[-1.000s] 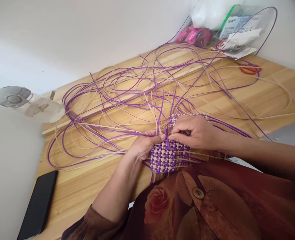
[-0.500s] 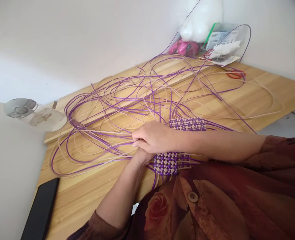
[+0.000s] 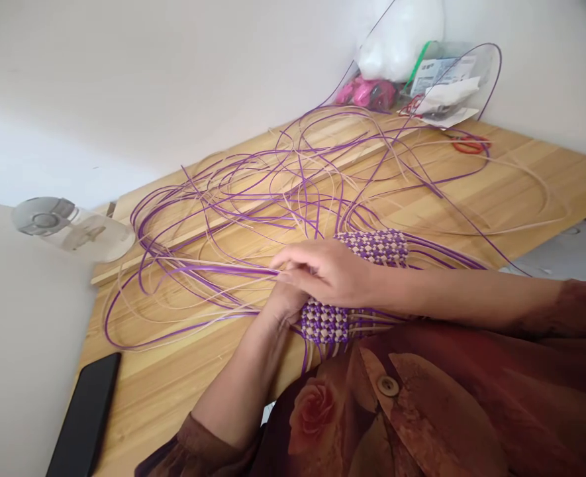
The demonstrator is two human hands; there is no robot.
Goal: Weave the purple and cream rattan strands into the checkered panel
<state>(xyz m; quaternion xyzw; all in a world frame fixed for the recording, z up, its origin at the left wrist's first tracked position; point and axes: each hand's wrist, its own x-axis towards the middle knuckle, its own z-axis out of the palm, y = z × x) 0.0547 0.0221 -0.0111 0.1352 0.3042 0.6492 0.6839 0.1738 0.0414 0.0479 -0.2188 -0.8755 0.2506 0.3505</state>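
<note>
A purple and beige woven piece [image 3: 325,323] lies on the table near my body. It is partly covered by my hands, and another part shows beyond my right wrist. My right hand [image 3: 330,270] crosses over my left, its fingers curled around a bundle of purple and beige strands [image 3: 233,269] that runs off to the left. Beneath it, my left hand [image 3: 289,299] rests against the weave, with its fingers hidden by the right hand. More loose strands stick out from the weave's edges.
Long strands loop across the wooden table [image 3: 183,371]. Orange-handled scissors [image 3: 470,144] lie at the far right, near plastic bags and papers [image 3: 451,93]. A clear container with a grey lid [image 3: 47,215] stands at the left, above a black phone-like slab [image 3: 84,414].
My right hand has shifted slightly right, and its fingers have loosened from a tighter fist. The strands at its fingertips are drawn closer into one bundle. My left hand has barely moved.
</note>
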